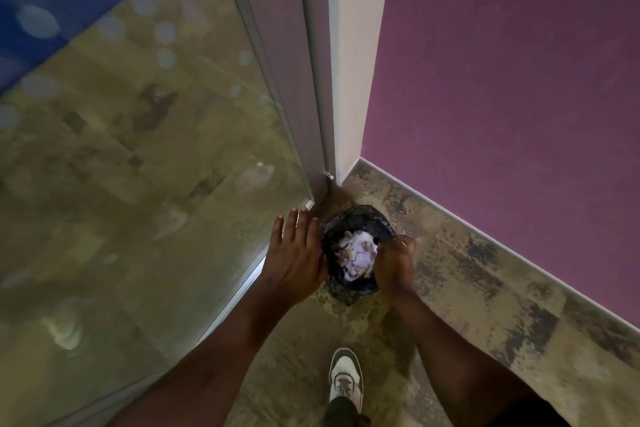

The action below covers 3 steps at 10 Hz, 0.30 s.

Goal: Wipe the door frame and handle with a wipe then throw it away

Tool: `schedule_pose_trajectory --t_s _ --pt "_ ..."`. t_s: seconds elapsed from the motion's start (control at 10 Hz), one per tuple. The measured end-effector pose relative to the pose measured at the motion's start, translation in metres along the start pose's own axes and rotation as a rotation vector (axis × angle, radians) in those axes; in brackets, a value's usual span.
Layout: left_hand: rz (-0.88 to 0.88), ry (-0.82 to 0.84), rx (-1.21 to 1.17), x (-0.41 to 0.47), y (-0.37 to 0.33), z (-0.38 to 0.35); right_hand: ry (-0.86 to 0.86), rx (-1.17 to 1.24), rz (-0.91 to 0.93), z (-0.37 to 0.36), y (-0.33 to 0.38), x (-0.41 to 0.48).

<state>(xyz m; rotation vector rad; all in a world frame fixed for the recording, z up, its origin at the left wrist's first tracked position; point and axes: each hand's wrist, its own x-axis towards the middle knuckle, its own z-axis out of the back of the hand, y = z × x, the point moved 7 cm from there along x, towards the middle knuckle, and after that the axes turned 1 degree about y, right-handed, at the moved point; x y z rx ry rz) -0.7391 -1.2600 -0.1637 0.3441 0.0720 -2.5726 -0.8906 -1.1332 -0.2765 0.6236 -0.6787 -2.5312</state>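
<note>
Purple wall (502, 87) fills the view from 12 to 3 o'clock, meeting a mottled tan-and-grey floor (485, 288) along a pale skirting line, and a grey door frame (304, 80) runs down from 12 o'clock to the view's centre, with a glass panel (138, 149) spreading out toward 9 o'clock. At the foot of the frame, in the corner, stands a small bin (356, 218) lined with a black bag, seen from straight above. Crumpled white paper (356, 253) lies inside it; whether the wipe is among that paper or under the right hand cannot be told. The left hand (294, 260) hovers at the bin's 9 o'clock edge, palm down, its grip apart with fingers straight and lightly spread, holding nothing; the fingertips point toward 12 o'clock, near the base of the frame. The right hand (394, 263) is at the bin's 3 o'clock edge, knuckles up and fingers curled downward over the rim, so its underside is hidden; whether that grip is clamped on anything cannot be told. Both bare forearms reach in from 6 o'clock. Between them, low in the view, a white shoe (344, 378) with dark trim stands on the floor, toe pointing at the bin.
</note>
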Motion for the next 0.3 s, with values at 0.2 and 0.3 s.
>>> schedule_pose_trajectory --t_s 0.2,0.3 --pt "0.085 0.0 -0.001 -0.042 0.02 0.029 0.168 -0.258 0.227 0.012 0.054 -0.038" --pt "0.184 -0.025 -0.005 -0.077 0.032 0.051 0.205 -0.46 0.398 0.021 0.088 -0.07"
